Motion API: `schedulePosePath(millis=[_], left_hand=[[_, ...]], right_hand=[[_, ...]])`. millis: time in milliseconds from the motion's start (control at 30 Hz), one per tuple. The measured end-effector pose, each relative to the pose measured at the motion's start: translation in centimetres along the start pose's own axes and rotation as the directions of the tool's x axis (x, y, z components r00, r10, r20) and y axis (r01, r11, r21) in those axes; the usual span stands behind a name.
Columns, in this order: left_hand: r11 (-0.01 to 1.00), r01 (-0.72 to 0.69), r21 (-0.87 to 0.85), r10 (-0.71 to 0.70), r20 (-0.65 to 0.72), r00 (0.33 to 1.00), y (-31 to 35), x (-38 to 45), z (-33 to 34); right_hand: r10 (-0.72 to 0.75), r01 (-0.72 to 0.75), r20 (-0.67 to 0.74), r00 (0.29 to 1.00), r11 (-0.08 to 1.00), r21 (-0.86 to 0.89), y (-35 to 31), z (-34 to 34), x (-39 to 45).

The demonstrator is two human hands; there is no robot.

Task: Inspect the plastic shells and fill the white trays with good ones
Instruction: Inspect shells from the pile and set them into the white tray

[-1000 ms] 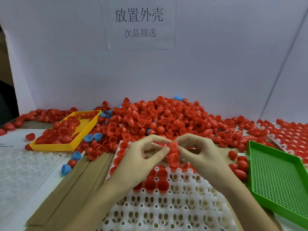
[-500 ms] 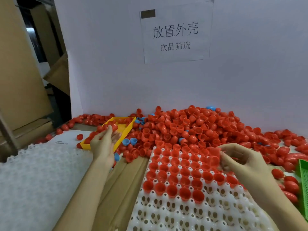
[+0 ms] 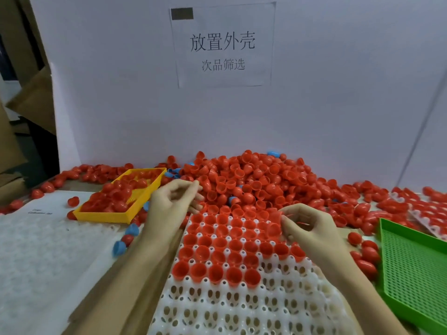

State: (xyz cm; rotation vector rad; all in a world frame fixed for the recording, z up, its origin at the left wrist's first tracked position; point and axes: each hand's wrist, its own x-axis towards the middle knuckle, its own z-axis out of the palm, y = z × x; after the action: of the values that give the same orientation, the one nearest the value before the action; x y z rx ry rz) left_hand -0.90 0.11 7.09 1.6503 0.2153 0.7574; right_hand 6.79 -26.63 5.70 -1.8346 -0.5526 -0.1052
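A white tray (image 3: 217,310) with round pockets lies in front of me, and its far rows hold red shells (image 3: 232,247) with their open side up. Behind it spreads a big pile of loose red shells (image 3: 254,177). My right hand (image 3: 312,230) hovers over the tray's far right part and pinches a red shell (image 3: 274,220) at its fingertips. My left hand (image 3: 171,204) is at the tray's far left corner, between the yellow tray and the pile. Its fingers are loosely curled and hold nothing that I can see.
A yellow tray (image 3: 125,216) holding red shells sits at the left. A green mesh tray (image 3: 411,267) is at the right, with another filled white tray (image 3: 430,213) behind it. Translucent white trays (image 3: 36,257) lie at the left, beside cardboard strips (image 3: 116,286) and blue shells (image 3: 119,246).
The hands were together on a stack of shells. The left hand went out to the yellow tray and has come back toward the pile; the right hand kept its shell over the tray.
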Motion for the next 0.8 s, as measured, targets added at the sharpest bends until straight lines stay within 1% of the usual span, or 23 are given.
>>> schedulePosePath(millis=[33, 67, 100, 133, 167, 200, 233, 300, 367, 400, 467, 533, 600, 667, 733, 800], left_hand=[[0.998, -0.045, 0.047, 0.038, 0.144, 0.989, 0.4, -1.1, 1.4], [0.992, -0.095, 0.081, 0.068, 0.287, 0.955, 0.7, -2.3, 2.7], [0.986, -0.138, 0.097, 0.086, 0.41, 0.908, 0.8, -3.4, 3.8], [0.978, -0.174, 0.111, 0.097, 0.497, 0.862, 0.9, -4.4, 4.8], [0.973, -0.203, 0.11, 0.112, 0.544, 0.832, 0.9, -5.3, 5.5], [0.968, -0.227, 0.108, 0.131, 0.555, 0.822, 0.8, -5.9, 6.1], [0.962, -0.251, 0.104, 0.158, 0.538, 0.828, 0.7, -6.3, 6.4], [0.96, -0.266, 0.088, 0.195, 0.474, 0.859, 0.7, -6.6, 6.6], [0.979, -0.196, 0.047, 0.158, 0.426, 0.891, 0.9, -6.3, 6.4], [0.988, -0.152, 0.018, 0.13, 0.427, 0.895, 1.0, -6.0, 6.2], [0.996, -0.091, -0.007, 0.084, 0.463, 0.882, 1.2, -5.5, 5.7], [0.999, -0.044, -0.006, 0.041, 0.51, 0.859, 1.4, -5.2, 5.3], [1.0, -0.01, -0.012, 0.014, 0.524, 0.851, 1.4, -5.0, 5.1], [0.999, 0.022, -0.025, -0.005, 0.528, 0.849, 1.3, -4.8, 5.1], [0.999, 0.038, -0.021, -0.021, 0.537, 0.843, 1.0, -4.6, 5.0], [0.999, 0.008, 0.045, -0.032, 0.559, 0.829, 0.6, -4.5, 4.8]], right_hand=[[-0.004, 0.004, 0.0, 1.0, 1.0, -0.008, 0.0, 0.0, 0.0], [-0.009, 0.009, 0.0, 1.0, 1.0, -0.016, -0.1, 0.0, 0.0], [-0.015, 0.015, 0.001, 1.0, 1.0, -0.024, -0.1, 0.1, 0.0], [-0.022, 0.023, 0.005, 1.0, 0.999, -0.031, -0.1, 0.1, -0.1], [-0.032, 0.032, 0.011, 0.999, 0.999, -0.04, -0.2, 0.1, -0.1], [-0.041, 0.042, 0.017, 0.999, 0.998, -0.049, -0.3, 0.1, -0.1], [-0.047, 0.049, 0.025, 0.999, 0.997, -0.052, -0.4, 0.2, -0.2], [-0.045, 0.047, 0.057, 0.997, 0.998, -0.029, -0.6, 0.2, -0.3], [-0.029, 0.036, 0.142, 0.989, 0.998, -0.043, -0.7, -0.1, -0.4], [-0.026, 0.042, 0.195, 0.98, 0.996, -0.077, -0.7, -0.2, -0.4], [-0.045, 0.083, 0.259, 0.965, 0.987, -0.137, -0.9, -0.5, -0.6], [-0.144, 0.187, 0.26, 0.955, 0.971, -0.149, -1.3, -0.6, -0.6], [-0.259, 0.315, 0.29, 0.921, 0.934, -0.167, -1.7, -0.5, -0.7], [-0.304, 0.385, 0.315, 0.899, 0.89, -0.242, -1.9, -0.3, -0.9], [-0.285, 0.379, 0.309, 0.907, 0.872, -0.31, -1.9, -0.4, -1.0], [-0.225, 0.329, 0.324, 0.919, 0.889, -0.318, -1.8, -0.7, -0.9]])
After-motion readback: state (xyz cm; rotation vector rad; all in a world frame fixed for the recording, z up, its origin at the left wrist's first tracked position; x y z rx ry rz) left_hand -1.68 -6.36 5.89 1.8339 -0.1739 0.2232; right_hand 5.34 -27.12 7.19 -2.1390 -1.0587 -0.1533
